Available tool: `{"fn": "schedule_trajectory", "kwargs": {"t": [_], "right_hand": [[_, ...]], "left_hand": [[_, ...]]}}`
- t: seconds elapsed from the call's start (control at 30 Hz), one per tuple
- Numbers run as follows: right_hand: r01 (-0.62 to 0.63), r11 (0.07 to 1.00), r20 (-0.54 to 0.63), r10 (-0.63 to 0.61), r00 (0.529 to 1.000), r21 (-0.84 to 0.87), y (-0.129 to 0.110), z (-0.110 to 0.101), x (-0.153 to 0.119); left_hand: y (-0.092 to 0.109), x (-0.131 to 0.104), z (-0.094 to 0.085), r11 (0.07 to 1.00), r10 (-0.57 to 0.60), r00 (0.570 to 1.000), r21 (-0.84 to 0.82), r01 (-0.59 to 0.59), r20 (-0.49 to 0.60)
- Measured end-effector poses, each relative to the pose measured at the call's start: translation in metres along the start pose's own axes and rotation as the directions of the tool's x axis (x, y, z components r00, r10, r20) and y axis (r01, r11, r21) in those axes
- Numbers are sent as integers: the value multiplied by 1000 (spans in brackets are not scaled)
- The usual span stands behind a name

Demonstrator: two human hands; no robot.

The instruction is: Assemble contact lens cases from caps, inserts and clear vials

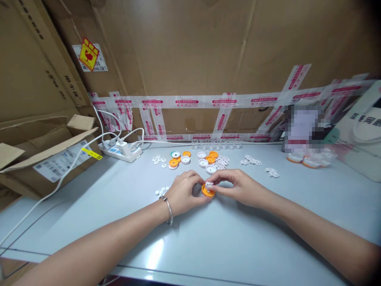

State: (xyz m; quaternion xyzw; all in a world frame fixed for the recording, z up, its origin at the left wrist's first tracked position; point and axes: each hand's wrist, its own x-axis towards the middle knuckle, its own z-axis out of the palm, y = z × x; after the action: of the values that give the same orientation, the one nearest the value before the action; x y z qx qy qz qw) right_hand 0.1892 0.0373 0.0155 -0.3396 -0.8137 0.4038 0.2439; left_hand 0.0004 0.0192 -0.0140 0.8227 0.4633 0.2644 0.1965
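Observation:
At the middle of the table an orange round cap lies between my two hands. My left hand, with a silver bangle at the wrist, grips the cap's left rim with thumb and fingers. A small white openwork plastic piece is pinched in the fingertips of my right hand, right over the cap. Whether this piece touches the cap's inside I cannot tell. Just beyond my hands lie white round caps, more orange caps and a pile of white openwork pieces.
Small white discs lie left of my left hand. White stemmed parts are farther back. A row of clear cups lines the cardboard wall. A power strip and open carton stand left; orange-based clear items sit right.

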Motion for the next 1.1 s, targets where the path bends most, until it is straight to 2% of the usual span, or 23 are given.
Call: {"fn": "schedule_trajectory", "kwargs": {"t": [0.23, 0.4, 0.6, 0.7, 0.83, 0.97, 1.1], "right_hand": [[77, 991, -19, -80, 997, -112, 2, 5, 1], [82, 994, 6, -81, 997, -76, 9, 5, 3], [77, 995, 4, -76, 997, -66, 8, 5, 1], [40, 999, -2, -40, 999, -9, 8, 5, 2], [-39, 986, -11, 42, 999, 162, 12, 4, 5], [-106, 954, -121, 145, 982, 279, 16, -3, 6], [-143, 951, -178, 196, 964, 274, 18, -10, 7]], "left_hand": [[1, 1, 0, 1000, -3, 1000, -9, 3, 6], [0, 1, 2, 1000, -4, 1000, -5, 4, 9], [0, 1, 3, 1000, -10, 1000, -7, 10, 4], [0, 3, 3, 1000, -19, 1000, -1, 19, 11], [-2, 4, 1, 1000, -2, 999, 12, 2, 36], [-6, 4, -5, 1000, 25, 994, -18, -23, 103], [-6, 4, -8, 997, 45, 991, -65, -37, 127]]}}
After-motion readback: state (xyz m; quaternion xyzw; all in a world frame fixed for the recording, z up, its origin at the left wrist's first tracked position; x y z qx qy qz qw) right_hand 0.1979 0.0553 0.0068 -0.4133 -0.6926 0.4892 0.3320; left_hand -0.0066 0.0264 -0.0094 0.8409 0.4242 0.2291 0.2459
